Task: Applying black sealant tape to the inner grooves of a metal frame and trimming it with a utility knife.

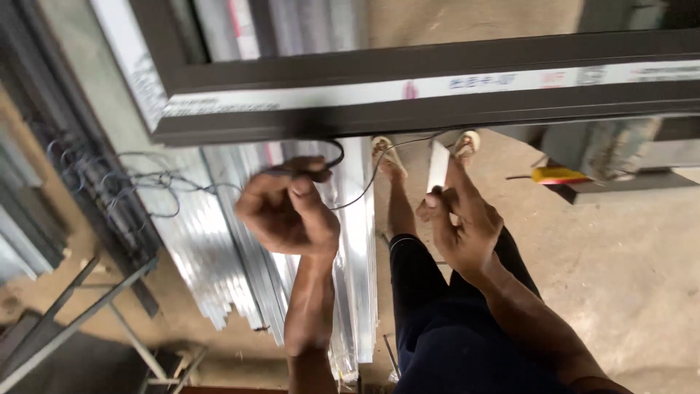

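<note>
1. Black cord (364,179): thin, runs from the left hand up to the underside of the frame, loops right toward the sandals.
2. Left hand (288,211): fingers curled shut, pinching the cord's end just under the frame.
3. Right hand (459,222): fingers closed on a small white strip (437,164), held upright, near the frame's lower edge.
4. Frame (408,73): dark brown metal, corner at left, white protective tape along its face; spans the view above both hands.
5. Below: person's dark trousers, feet in sandals (467,142) on the floor.
6. Floor (620,255): bare concrete, dusty, stained.
7. Left of the legs: bundle of silver profiles (219,248) lying on the floor, wrapped in clear film.
8. Far left: tangle of thin wires (117,182) against dark stacked sections; a grey metal stand (80,306) beneath.
9. Right: yellow-handled tool (554,175) lying on a dark ledge near the frame.
</note>
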